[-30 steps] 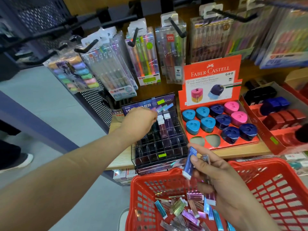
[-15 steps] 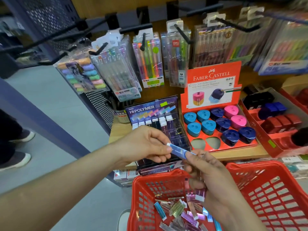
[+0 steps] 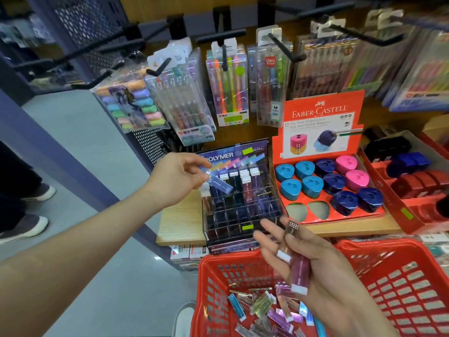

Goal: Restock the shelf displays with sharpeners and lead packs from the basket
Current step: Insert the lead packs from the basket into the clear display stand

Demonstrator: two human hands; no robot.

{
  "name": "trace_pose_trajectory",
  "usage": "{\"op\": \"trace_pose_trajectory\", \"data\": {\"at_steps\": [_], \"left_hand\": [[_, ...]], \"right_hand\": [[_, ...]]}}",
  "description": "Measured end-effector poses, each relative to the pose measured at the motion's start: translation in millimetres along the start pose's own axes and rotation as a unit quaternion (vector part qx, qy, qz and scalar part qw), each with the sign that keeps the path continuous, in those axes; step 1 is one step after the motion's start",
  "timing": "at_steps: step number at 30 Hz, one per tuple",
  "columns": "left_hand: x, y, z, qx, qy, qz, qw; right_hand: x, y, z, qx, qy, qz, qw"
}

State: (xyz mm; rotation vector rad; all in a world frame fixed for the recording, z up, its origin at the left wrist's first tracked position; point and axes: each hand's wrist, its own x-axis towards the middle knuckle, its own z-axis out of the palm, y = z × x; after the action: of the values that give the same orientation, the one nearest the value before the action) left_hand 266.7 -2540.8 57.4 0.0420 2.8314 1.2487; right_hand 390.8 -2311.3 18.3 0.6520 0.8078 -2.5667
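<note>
At the front edge of the pale wooden shelf [image 3: 179, 222], near its left corner, stood a clear plastic rack with little square slots [image 3: 245, 216]. Some thin packs stood up in its back rows. The left hand [image 3: 177, 176] was above the back left part of this rack. Its thumb and fingertips pinched the white end of a thin blue lead pack [image 3: 220, 185], which slanted down toward the slots. The other fingers were loosely curled.

The right hand [image 3: 318, 266] was over the back rim of the red plastic basket [image 3: 403, 285]. It held two thin purple lead packs [image 3: 299, 269] under its thumb, while its fingers were spread and nearly straight. Many loose shiny lead packs [image 3: 264, 310] lay in a heap on the basket floor.

Just right of the rack on the shelf sat a red cardboard display box [image 3: 323, 110]. Blue, dark blue and pink rounded sharpeners [image 3: 313, 186] sat in its holes, and two holes at its front left corner showed bare.
</note>
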Motion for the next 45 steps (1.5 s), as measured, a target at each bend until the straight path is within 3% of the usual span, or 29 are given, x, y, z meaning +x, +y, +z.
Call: {"op": "trace_pose_trajectory", "data": {"at_steps": [4, 8, 12, 24, 27, 29, 30, 32, 34, 39, 45], "left_hand": [[6.0, 6.1, 0.8, 0.125, 0.029, 0.047, 0.991], [6.9, 5.2, 2.2, 0.184, 0.009, 0.07, 0.98], [7.4, 2.1, 10.4, 0.236, -0.003, 0.113, 0.965], [20.2, -5.9, 28.3, 0.379, -0.049, 0.117, 0.917], [12.0, 9.6, 27.4, 0.327, -0.035, 0.093, 0.94], [-3.7, 28.9, 27.6, 0.168, -0.114, 0.04, 0.978], [-14.8, 39.7, 29.4, 0.057, -0.199, -0.013, 0.978], [-33.8, 53.7, 35.9, -0.065, -0.334, -0.082, 0.937], [-47.4, 55.7, 45.7, -0.13, -0.367, -0.099, 0.916], [-54.8, 44.5, 55.5, -0.226, -0.273, -0.093, 0.93], [-35.6, 34.0, 28.2, -0.263, -0.117, -0.098, 0.953]], "right_hand": [[-2.9, -1.0, -4.0, -0.066, 0.027, -0.008, 0.997], [-3.7, -0.6, -5.4, -0.126, 0.069, -0.032, 0.989], [-1.8, 0.7, -7.4, -0.157, 0.068, -0.041, 0.984], [-1.9, -0.6, 2.4, -0.239, 0.038, -0.057, 0.969], [-1.3, -0.9, 3.5, -0.19, 0.042, -0.055, 0.979], [-1.4, -0.3, 3.4, -0.157, 0.026, -0.062, 0.985], [-1.0, 0.2, 2.5, -0.148, 0.022, -0.066, 0.987], [-0.4, 0.9, 0.5, -0.136, 0.014, -0.08, 0.987], [0.5, 1.3, -1.3, -0.133, 0.015, -0.092, 0.987], [5.1, 7.2, -0.4, -0.107, 0.023, -0.083, 0.991], [8.5, 2.2, -0.4, 0.048, -0.002, -0.032, 0.998]]}}
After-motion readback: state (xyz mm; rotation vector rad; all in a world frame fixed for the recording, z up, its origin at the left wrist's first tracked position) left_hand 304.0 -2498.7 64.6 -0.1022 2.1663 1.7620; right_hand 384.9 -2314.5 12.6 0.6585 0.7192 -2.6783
